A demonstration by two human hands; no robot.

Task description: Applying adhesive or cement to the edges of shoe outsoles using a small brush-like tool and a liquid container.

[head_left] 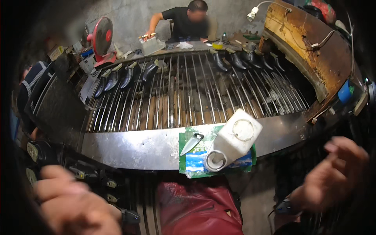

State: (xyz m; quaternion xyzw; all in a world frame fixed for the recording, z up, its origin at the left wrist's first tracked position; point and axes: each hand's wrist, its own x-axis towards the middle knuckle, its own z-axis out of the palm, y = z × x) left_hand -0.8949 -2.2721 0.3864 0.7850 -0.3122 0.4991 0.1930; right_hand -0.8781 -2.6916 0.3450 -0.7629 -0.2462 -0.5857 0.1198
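Currently white jug [234,141] lies on its side btw both hands, nearer right hand [333,176], fingers loosely spread, empty; left hand [72,203] too blurred, cannot tell.

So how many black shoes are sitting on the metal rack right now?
8: four on the far left of the rack, four on the far right; more may be hidden.

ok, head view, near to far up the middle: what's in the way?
red bag → green sheet with knife and white jug → metal ledge → rod rack → person at the far bench
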